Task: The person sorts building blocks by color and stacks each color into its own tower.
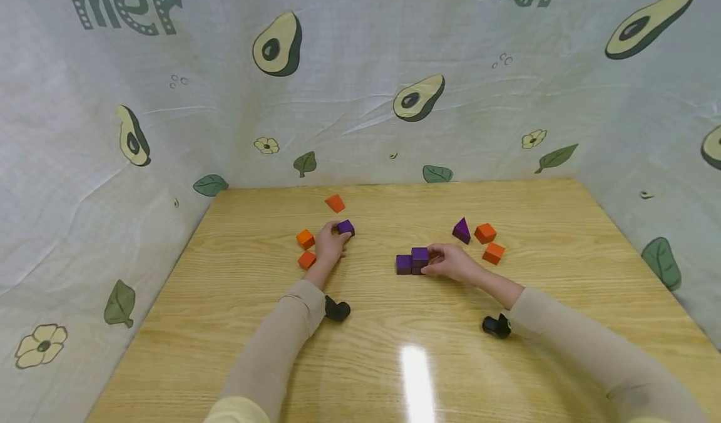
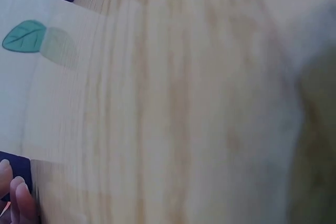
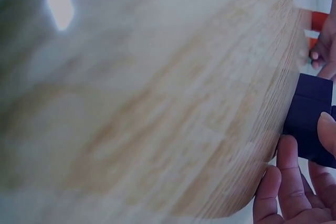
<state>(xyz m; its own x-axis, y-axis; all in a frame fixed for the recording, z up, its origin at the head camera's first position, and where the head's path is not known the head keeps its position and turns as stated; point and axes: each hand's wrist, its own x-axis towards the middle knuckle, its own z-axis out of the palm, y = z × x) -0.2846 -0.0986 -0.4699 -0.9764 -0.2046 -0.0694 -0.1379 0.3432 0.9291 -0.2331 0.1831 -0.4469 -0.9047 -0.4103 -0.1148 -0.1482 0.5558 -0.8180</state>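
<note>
A purple cube (image 1: 346, 228) sits between the thumb and fingers of my left hand (image 1: 329, 243), left of centre on the table. In the left wrist view, fingertips (image 2: 22, 195) curl against that cube at the lower left. My right hand (image 1: 450, 262) pinches an upper purple cube (image 1: 419, 254) from its right side, thumb toward me. That cube stands over a lower purple block, partly hidden, with another purple cube (image 1: 403, 265) beside it on the left. The right wrist view shows the thumb (image 3: 327, 129) across the dark blocks (image 3: 310, 111), other fingers below.
Orange cubes (image 1: 305, 239) lie left of my left hand, with an orange wedge-like block (image 1: 335, 203) behind. A purple triangular block (image 1: 462, 230) and two orange blocks (image 1: 485, 233) lie beyond my right hand. A patterned cloth (image 1: 360, 135) hangs behind the wooden table (image 1: 360, 360).
</note>
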